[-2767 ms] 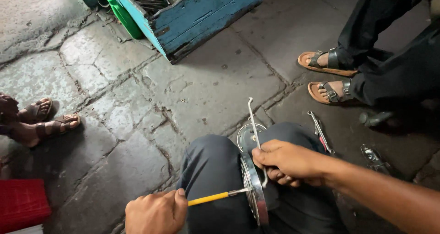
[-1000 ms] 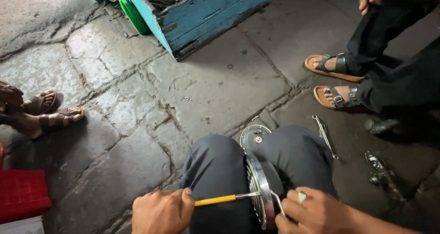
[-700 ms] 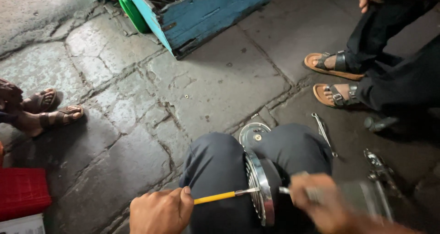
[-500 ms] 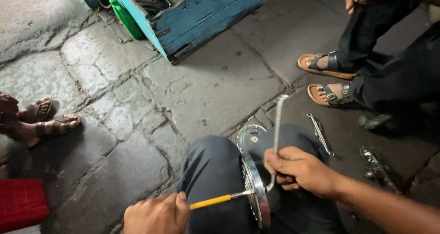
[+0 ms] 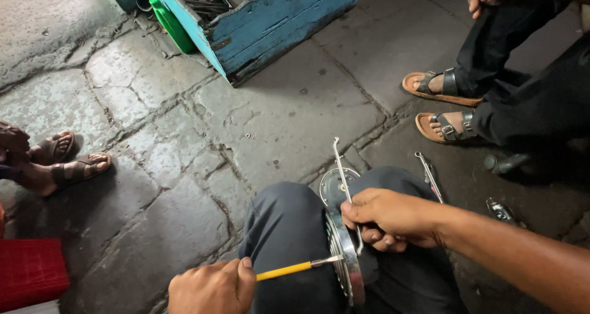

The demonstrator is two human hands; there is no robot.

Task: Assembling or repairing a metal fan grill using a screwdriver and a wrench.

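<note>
The round metal disc assembly point(image 5: 345, 259) stands on edge, clamped between the person's knees, with a second round metal plate point(image 5: 335, 184) lying just beyond it on the stone floor point(image 5: 276, 111).

The left hand point(image 5: 212, 286) is closed around the yellow handle of a screwdriver point(image 5: 289, 270). The shaft runs to the right, and its tip meets the face of the disc assembly near the rim. The right hand point(image 5: 387, 219) is closed around a thin metal wrench point(image 5: 345, 188), held upright against the upper edge of the disc. The lower end of the wrench is hidden behind the fingers and the disc, so the fastener it engages cannot be seen.

Judged state of progress: both tools are seated on the part, so a fastener appears to be under work, counter-held from one side. Whether it is loose or tight cannot be told. The disc remains in one piece.

A loose wrench point(image 5: 428, 176) lies on the floor to the right. A blue wooden box point(image 5: 276, 22) of tools stands further off. Sandalled feet point(image 5: 442, 105) of other people are nearby.
</note>
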